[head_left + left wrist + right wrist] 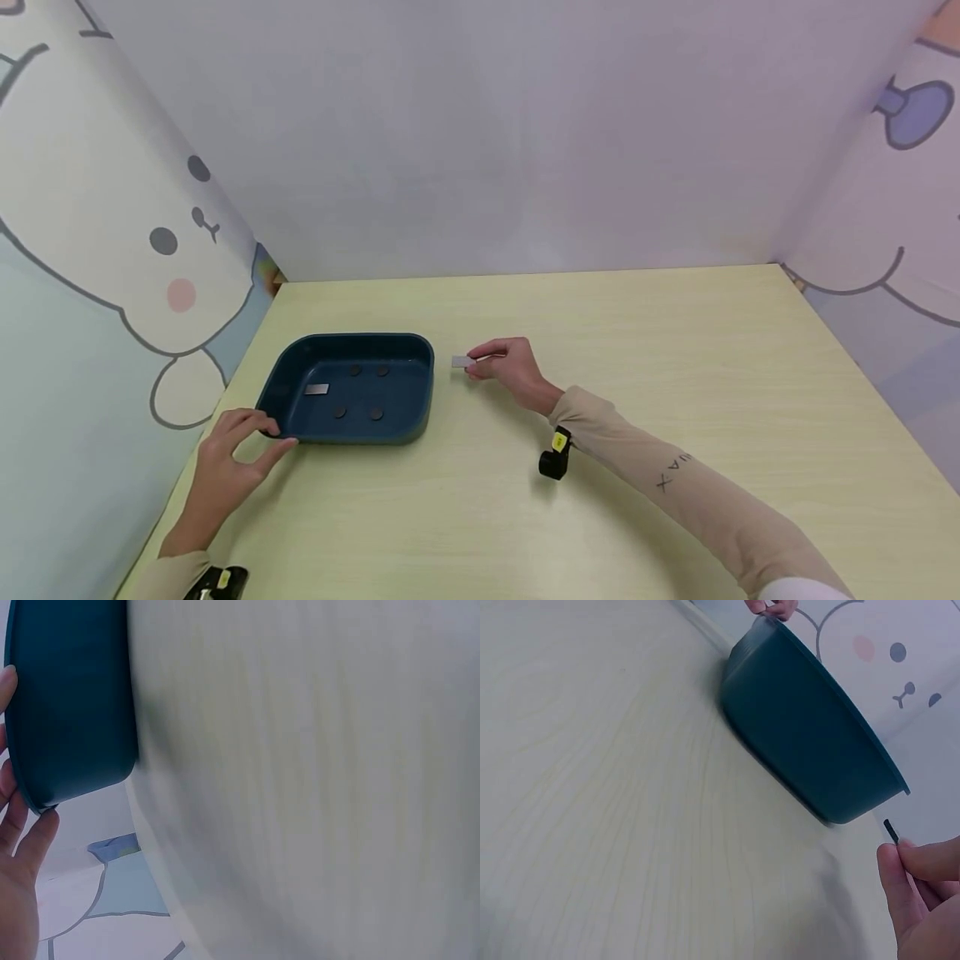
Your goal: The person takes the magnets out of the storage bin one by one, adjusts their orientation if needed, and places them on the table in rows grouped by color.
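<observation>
A dark teal plastic basin [390, 429] with rounded corners stands on the left half of the table. My left hand [228, 467] grips its rim at the near left corner, fingers over the edge and thumb against the outside. Just beyond the basin's right side, my right hand [510, 371] pinches a small flat silvery rectangular piece [459, 362] between thumb and fingers. In the right wrist view the piece [890, 829] appears edge-on as a thin dark strip. Inside the basin lies a similar silvery rectangle [317, 389], with several small dark round spots [377, 413] on the bottom around it.
The pale wood-grain table [637, 333] runs back to a plain whitish wall [525, 167]. Side panels with cartoon drawings, one at the left [90, 250] and one at the right [900, 233], flank it. Small black cameras hang at both wrists, the right one [555, 457] close above the table.
</observation>
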A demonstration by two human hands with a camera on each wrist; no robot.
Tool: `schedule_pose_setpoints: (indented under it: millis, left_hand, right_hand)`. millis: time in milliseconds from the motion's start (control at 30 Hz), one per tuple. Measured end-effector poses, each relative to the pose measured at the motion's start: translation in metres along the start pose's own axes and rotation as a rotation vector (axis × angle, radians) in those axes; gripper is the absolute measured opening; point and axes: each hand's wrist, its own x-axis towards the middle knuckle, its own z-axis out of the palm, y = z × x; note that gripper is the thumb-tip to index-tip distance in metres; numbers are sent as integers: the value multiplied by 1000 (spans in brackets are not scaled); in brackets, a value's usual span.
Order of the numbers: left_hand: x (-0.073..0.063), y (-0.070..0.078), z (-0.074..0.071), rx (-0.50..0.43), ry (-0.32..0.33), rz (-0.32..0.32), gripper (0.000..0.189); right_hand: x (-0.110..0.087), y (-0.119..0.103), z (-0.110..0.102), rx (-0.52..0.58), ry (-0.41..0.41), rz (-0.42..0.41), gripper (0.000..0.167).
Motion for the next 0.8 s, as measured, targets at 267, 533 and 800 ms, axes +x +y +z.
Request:
schedule_pose_setpoints:
  millis: [267,533,800]
  left_hand:
    - [0,0,2,0,20,34,34]
    - [0,-1,2,-3,2,12,36]
    - [1,0,2,-6,-10,-2,35]
  right_hand:
    - [2,6,-1,-66,18,-5,26]
    - [6,10,-3,-191,91,-35,20]
    - [9,13,-6,-253,115,-50,18]
